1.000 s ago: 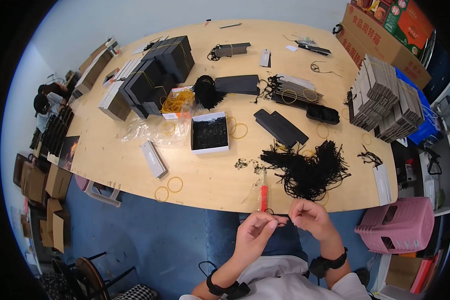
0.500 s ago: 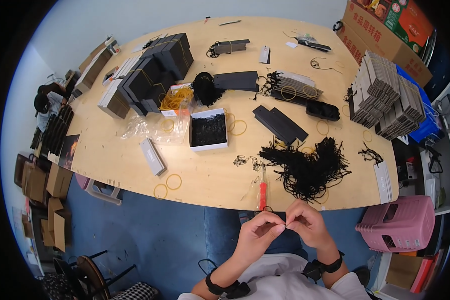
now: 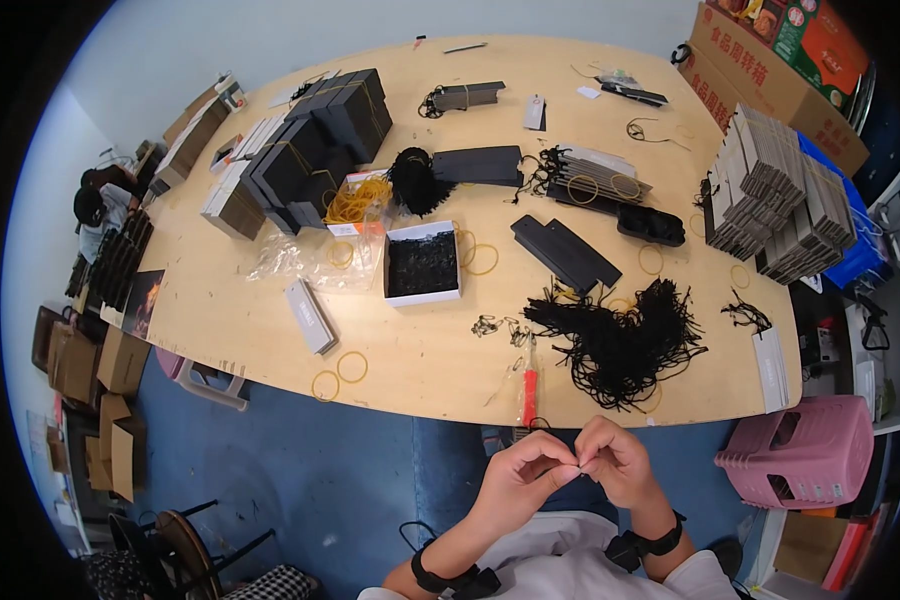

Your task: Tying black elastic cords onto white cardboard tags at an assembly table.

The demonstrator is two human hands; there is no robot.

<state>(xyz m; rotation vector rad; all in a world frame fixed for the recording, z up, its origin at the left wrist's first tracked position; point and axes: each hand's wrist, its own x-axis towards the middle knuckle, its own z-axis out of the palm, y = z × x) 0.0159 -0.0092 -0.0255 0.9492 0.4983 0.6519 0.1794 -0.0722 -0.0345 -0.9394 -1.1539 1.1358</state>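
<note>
Big pale wooden table point(image 3: 410, 340) with a curved near edge fills the view; its far corners bend away at the rim. Tall stacks of grey ribbed cardboard pieces point(image 3: 775, 195) sit at the right end, partly cut by the picture edge. Matte black flat boxes point(image 3: 320, 145) are piled at the far left. A tangled heap of thin black cords point(image 3: 620, 340) lies near the front edge, fuzzy and loose. A white square tray of small black bits point(image 3: 422, 265) sits mid-table, its contents too fine to make out. A red-handled tool point(image 3: 529, 385) lies just beside the heap; its tip is unclear. Yellow rubber bands point(image 3: 338, 373) lie flat near the front left edge.

Below the table edge, left hand point(image 3: 515, 480) and right hand point(image 3: 620, 465) meet fingertip to fingertip, both pinched closed on something tiny, possibly a black cord end point(image 3: 577, 464) — mostly hidden between the fingers. Dark wristbands on both wrists; forearms are cut off at the lower edge.
</note>
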